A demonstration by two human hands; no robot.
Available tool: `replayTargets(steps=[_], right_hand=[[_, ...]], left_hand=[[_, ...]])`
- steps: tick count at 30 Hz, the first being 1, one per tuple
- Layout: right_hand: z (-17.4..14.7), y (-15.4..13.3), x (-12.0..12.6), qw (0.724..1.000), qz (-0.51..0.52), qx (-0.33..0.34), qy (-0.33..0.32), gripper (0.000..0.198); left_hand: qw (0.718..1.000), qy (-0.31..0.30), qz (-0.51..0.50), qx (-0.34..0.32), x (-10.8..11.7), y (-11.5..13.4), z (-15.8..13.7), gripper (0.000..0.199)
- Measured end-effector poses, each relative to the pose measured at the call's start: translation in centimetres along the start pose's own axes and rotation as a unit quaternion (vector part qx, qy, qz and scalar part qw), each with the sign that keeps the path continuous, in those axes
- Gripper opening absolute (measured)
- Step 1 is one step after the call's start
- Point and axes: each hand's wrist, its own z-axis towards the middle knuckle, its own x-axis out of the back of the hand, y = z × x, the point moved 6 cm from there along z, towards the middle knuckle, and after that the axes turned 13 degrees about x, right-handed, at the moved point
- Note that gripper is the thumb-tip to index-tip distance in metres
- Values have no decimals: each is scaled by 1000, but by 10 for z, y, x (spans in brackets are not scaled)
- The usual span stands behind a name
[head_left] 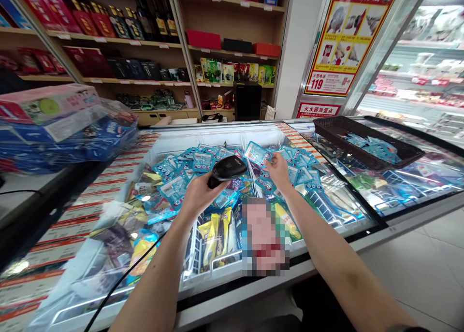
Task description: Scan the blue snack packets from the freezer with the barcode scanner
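My left hand [198, 193] is wrapped around a black barcode scanner [229, 169], whose head points to the right. Between the fingers of my right hand [278, 171] is a blue packet [255, 152], tilted up with a white printed label showing. Many similar blue packets [177, 187] lie scattered over the glass top of a chest freezer [217, 129], under and around both hands. Through the glass, yellow ice-cream wrappers [214, 235] show in a wire basket. A black cable [125, 276] runs beside my left forearm.
A dark brown basket [326, 128] holding more blue packets stands on the freezer at the right. Plastic-wrapped boxes [68, 138] are stacked at the left. Behind are shelves of bottles and boxes [237, 45]. A blurred patch hides part of the freezer's front.
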Motion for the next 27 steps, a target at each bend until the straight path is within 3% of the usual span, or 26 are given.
replayTargets(steps=[11, 17, 27], right_hand=[[2, 13, 8, 997, 38, -61, 36, 33], [9, 25, 39, 990, -107, -56, 72, 35], [4, 28, 71, 944, -295, -92, 114, 34]], left_hand=[[1000, 3, -23, 13, 1, -1, -1, 53], [1000, 2, -23, 17, 0, -2, -1, 53], [998, 37, 34, 25, 4, -4, 0, 54]])
